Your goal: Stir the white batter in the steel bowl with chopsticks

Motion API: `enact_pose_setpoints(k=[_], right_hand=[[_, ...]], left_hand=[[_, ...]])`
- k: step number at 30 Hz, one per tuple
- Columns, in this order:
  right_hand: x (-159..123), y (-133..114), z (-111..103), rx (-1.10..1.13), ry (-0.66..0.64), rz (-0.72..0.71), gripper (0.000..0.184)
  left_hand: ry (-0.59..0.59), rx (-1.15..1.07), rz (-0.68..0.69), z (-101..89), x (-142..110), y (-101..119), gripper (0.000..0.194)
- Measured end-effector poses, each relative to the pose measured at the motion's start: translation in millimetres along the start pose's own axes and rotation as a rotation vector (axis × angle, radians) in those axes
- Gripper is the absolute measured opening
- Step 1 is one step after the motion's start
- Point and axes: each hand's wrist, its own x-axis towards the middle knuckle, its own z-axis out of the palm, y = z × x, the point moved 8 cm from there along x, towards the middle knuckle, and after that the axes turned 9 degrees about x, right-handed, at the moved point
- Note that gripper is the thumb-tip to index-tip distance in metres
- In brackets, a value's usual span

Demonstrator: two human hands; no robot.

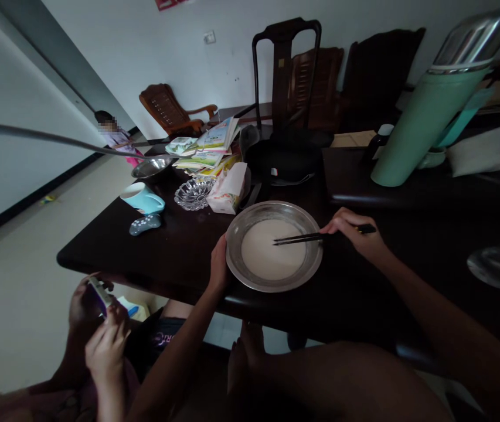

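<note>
A round metal bowl point(237, 234) with pale batter in it sits on the dark table point(174, 252) near its front edge. My left hand point(218, 266) rests against the bowl's left rim, fingers curled on it. My right hand point(355, 233) is closed on a pair of black chopsticks point(302, 237), whose tips lie over the batter.
Behind the bowl lie a tissue pack point(228, 189), a glass dish point(193, 193), a blue cup point(142, 198), books point(208, 146), a black pan point(282, 158) and a green thermos point(429, 111). Another person's hands point(100, 328) hold a phone at lower left. Wooden chairs point(285, 70) stand behind.
</note>
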Motion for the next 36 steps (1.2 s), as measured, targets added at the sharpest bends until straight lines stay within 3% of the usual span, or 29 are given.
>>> enact_pose_setpoints(k=[3,6,8,12,17,22,27,30,33,36], right_hand=[[-1,1,0,0.080,-0.018,0.020,0.042],[-2,2,12,0.011,-0.134,0.016,0.031],[-2,2,10,-0.034,-0.109,0.007,0.028],[-1,4,-2,0.049,0.011,0.032,0.039],[-1,1,13,-0.017,-0.135,0.014,0.027],[0,3,-4,0.064,0.043,0.040,0.039],[-1,4,13,0.035,-0.136,0.075,0.034],[1,4,5,-0.012,-0.059,0.053,0.029],[1,6,-3,0.096,0.021,0.059,0.040],[-1,5,8,0.101,-0.088,0.064,0.040]], left_hand=[[-0.010,0.008,-0.003,0.0,-1,3,0.041],[0.002,0.011,-0.003,-0.8,-1,3,0.041],[0.003,0.010,-0.006,-0.4,0,0,0.043],[-0.002,0.004,-0.012,0.7,1,-5,0.044],[0.009,0.033,-0.010,-1.3,0,1,0.041],[-0.004,0.014,-0.027,0.0,-1,6,0.038],[0.004,0.013,-0.031,-0.2,-2,8,0.038],[0.006,0.011,-0.023,-0.7,-2,7,0.039],[-0.001,0.020,-0.019,-0.3,-1,5,0.042],[0.001,0.040,-0.016,-0.6,-1,3,0.042]])
